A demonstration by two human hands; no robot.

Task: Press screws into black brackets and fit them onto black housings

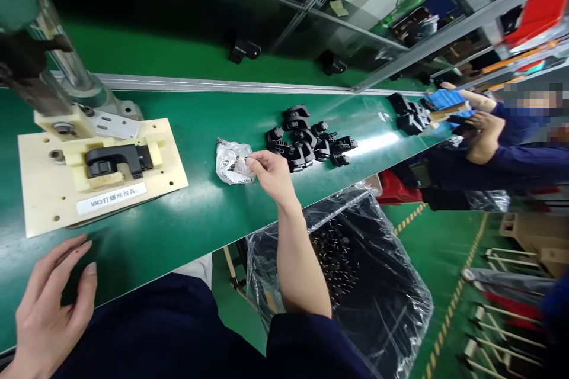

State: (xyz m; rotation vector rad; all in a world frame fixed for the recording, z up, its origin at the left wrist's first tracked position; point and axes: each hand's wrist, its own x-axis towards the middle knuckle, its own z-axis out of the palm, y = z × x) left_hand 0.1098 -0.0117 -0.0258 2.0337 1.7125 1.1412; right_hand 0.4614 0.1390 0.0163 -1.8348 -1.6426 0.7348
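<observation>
My right hand point(274, 176) is pinched at the right side of a small clear plastic bag point(226, 170) lying on the green bench. Small dark bits show inside the bag; whatever sits between my fingertips is too small to make out. Near the bench's front edge, my left hand point(60, 302) has its fingers apart and holds nothing. Just beyond it, a black curved plastic part point(118, 159) rests in the nest of a cream fixture plate point(40, 189) with a printed label. A metal press head point(57, 92) stands above the fixture's back left.
Several black plastic parts point(304, 142) are piled right of the bag. A bin lined with clear plastic point(382, 284), holding many small dark parts, stands below the bench edge. Metal rails point(222, 84) run along the back. A co-worker's hands point(484, 127) work at the far right.
</observation>
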